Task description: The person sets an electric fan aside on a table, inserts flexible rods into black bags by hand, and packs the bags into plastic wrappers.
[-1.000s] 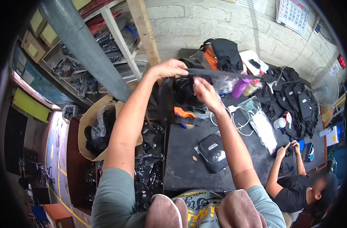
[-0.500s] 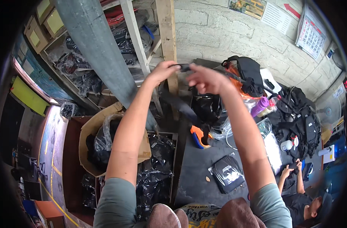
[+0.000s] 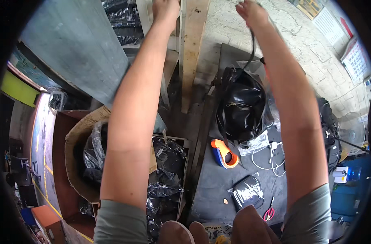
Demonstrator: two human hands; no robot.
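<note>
between the person's grey-green sleeves (image 3: 122,221), at the near end of a dark tabletop (image 3: 212,183), lie scissors (image 3: 270,208) with pinkish-red handles; beside them, to the left, sits a black pouch in clear plastic (image 3: 248,192). left of the table, a crate holds black plastic-wrapped packages (image 3: 165,173), and next to it an open cardboard box (image 3: 73,162) has dark goods and clear plastic inside. farther up the tabletop come an orange and blue tape dispenser (image 3: 221,149) and, to its right, a white plug (image 3: 273,145) with a looping cable. just beyond these stands a glossy black bag (image 3: 244,97) with a zipper, at the far part of the table. a black strap (image 3: 253,44) rises from around the bag's top to the right hand (image 3: 252,13), whose fingers are bent; whether they grip the strap i cannot tell. the left hand (image 3: 166,5), near a wooden post (image 3: 193,49), is cut by the upper edge, so its fingers and anything in them cannot be made out. behind stands a pale block wall (image 3: 226,32), with a calendar (image 3: 357,59) at right.
</note>
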